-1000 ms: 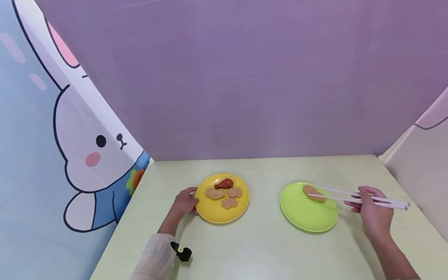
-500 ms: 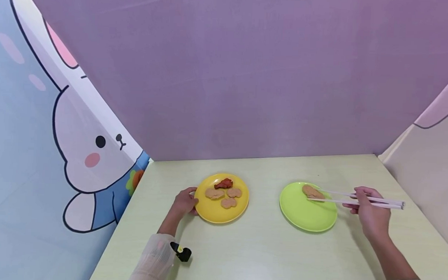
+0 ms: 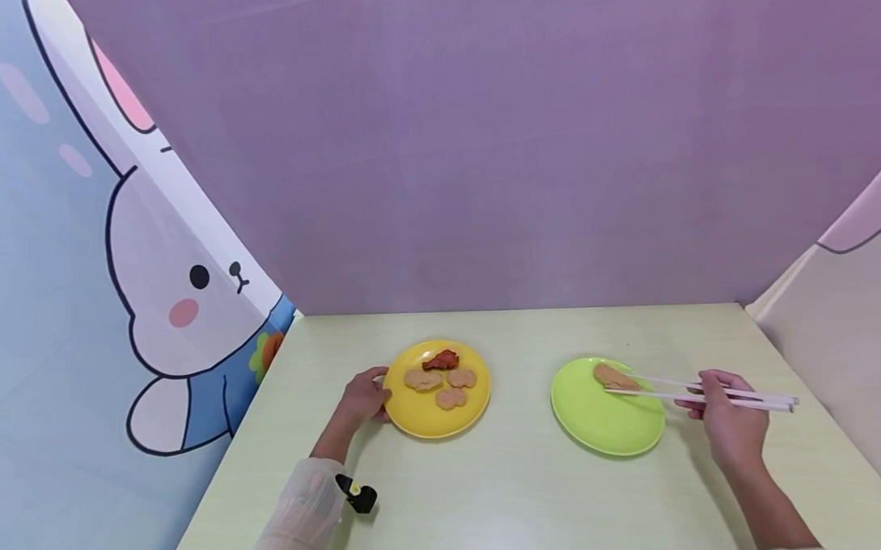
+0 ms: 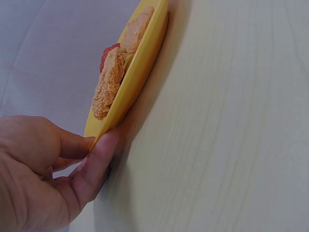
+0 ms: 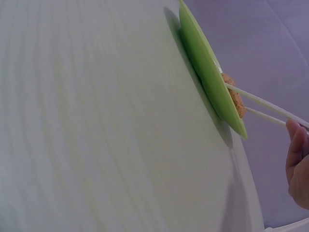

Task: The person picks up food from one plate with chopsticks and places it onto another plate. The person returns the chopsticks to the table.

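My left hand (image 3: 364, 396) pinches the left rim of a yellow plate (image 3: 435, 424) between thumb and fingers. On that plate lie several tan breaded pieces (image 3: 424, 380), like fried chicken, and one dark red piece (image 3: 441, 360). My right hand (image 3: 730, 419) holds a pair of white chopsticks (image 3: 749, 398) pointing left over a green plate (image 3: 603, 430). Their tips are at one tan breaded piece (image 3: 615, 378) lying near the back of the green plate. In the right wrist view the chopsticks (image 5: 263, 102) straddle that piece (image 5: 235, 94), one on each side.
Both plates stand on a pale wood-grain table (image 3: 506, 488), with a gap between them. A purple panel (image 3: 517, 164) rises behind the table. At the left is a blue wall with a cartoon rabbit (image 3: 170, 298), and at the right a pale wall (image 3: 839, 345).
The right hand and chopsticks have shifted slightly left, and the front chopstick's tip sits a little lower along the breaded piece. The left hand and yellow plate stay still.
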### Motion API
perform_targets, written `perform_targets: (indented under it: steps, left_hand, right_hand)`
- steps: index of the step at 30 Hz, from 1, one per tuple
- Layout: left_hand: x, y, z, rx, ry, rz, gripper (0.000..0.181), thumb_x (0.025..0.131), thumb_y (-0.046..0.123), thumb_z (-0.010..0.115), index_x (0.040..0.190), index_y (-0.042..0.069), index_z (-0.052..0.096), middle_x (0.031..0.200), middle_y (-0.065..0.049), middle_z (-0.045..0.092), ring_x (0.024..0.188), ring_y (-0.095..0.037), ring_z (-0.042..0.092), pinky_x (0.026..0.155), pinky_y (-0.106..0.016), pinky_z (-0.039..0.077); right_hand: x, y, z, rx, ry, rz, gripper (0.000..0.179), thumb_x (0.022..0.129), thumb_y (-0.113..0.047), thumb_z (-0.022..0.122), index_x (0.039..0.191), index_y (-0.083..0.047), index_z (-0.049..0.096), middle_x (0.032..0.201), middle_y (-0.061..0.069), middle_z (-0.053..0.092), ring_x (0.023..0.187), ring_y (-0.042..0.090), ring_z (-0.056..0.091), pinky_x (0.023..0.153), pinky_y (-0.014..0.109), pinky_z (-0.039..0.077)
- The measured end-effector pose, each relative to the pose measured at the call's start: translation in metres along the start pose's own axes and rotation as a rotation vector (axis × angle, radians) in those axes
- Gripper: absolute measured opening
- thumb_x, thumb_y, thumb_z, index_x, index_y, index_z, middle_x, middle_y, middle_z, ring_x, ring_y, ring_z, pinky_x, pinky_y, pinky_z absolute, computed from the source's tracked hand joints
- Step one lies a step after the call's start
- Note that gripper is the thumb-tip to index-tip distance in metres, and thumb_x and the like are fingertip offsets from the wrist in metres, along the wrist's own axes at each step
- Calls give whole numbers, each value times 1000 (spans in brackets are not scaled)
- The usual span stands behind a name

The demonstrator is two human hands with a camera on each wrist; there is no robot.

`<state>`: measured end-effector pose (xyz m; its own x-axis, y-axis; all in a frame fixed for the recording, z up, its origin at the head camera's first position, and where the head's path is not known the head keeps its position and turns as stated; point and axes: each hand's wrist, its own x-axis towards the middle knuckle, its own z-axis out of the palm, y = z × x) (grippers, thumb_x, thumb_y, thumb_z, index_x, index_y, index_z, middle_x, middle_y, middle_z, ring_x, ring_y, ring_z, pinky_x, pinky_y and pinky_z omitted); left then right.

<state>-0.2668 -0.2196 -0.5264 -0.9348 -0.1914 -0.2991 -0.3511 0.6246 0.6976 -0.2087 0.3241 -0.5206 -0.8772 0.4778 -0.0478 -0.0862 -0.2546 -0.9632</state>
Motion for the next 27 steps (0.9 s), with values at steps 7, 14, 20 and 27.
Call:
perform_targets:
  steps: [7,14,20,27]
  left_hand:
    - [0,-1,0,9,5,20,52,94,5,61,145,11,55,107,-16,63,62,-14,67,53,-24,58]
    - [-2,1,-1,9,1,18,52,95,4,61,145,11,54,108,-16,63,62,-13,67,53,-24,58]
    - [-4,1,0,-1,-4,11,52,95,5,61,146,11,54,108,-15,62,62,-13,67,54,-24,58]
    - [-5,2,-2,-12,-5,12,52,94,4,61,145,10,54,108,-16,62,63,-14,67,54,-24,58]
  right_hand:
    - [1,2,-1,23,6,7,4,98,-15,66,96,-13,69,70,-5,75,52,12,72,45,21,56]
    - [1,4,-1,66,14,39,7,99,-15,65,95,-11,69,69,-2,75,52,13,72,46,22,57]
    - [0,0,0,106,19,63,6,98,-16,66,97,-11,69,70,-2,75,53,14,72,46,22,57]
    - [-3,-3,6,145,-12,70,10,99,-16,65,93,-12,72,71,0,76,55,16,73,46,23,57]
